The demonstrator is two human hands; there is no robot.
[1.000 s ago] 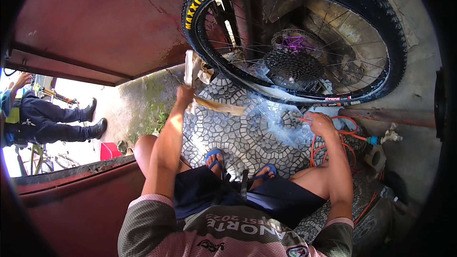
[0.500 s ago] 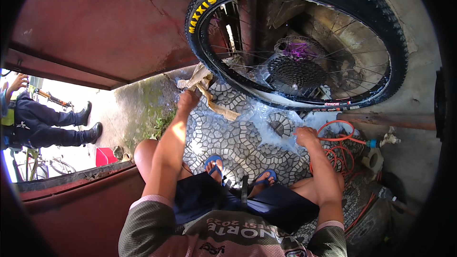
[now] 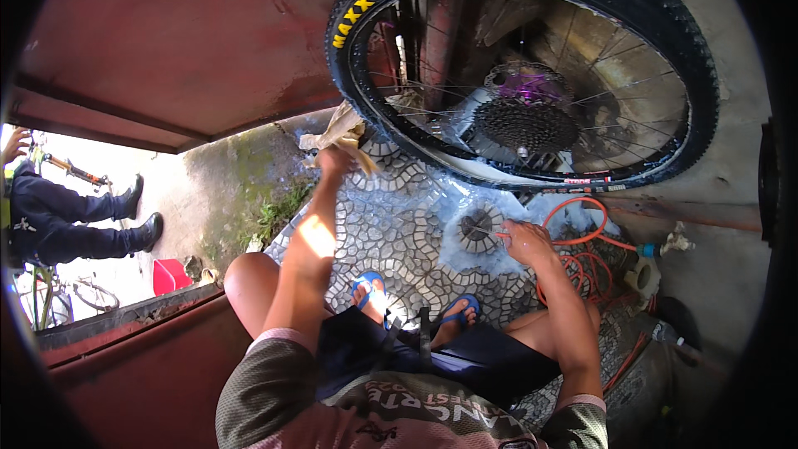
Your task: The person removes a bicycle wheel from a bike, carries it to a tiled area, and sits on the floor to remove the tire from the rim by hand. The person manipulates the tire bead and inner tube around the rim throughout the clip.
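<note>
My left hand (image 3: 336, 161) is closed on a crumpled tan rag (image 3: 339, 128), held close to the left lower side of a bicycle wheel (image 3: 532, 176). The wheel has a knobby black tire, a black cassette (image 3: 525, 126) and a purple hub (image 3: 529, 86); whitish wet residue streaks its rim and tire. Low in front of the wheel, my right hand (image 3: 529, 243) is closed around an orange hose (image 3: 592, 239). A short orange piece and something thin stick out left of the fingers, too small to name. Whitish liquid (image 3: 470, 249) covers the patterned stone paving below.
The hose coils at the right beside a tap fitting (image 3: 675, 239) with a blue connector. A rusty pipe (image 3: 706, 212) runs along the right wall. Red metal panels (image 3: 191, 33) stand at the left. Beyond them are a person's dark-trousered legs (image 3: 79, 204) and a red dustpan-like object (image 3: 170, 277).
My left hand has shifted slightly right, and the rag's long hanging strip has been gathered up. My right hand has moved a little left with the hose. The view has shifted slightly.
</note>
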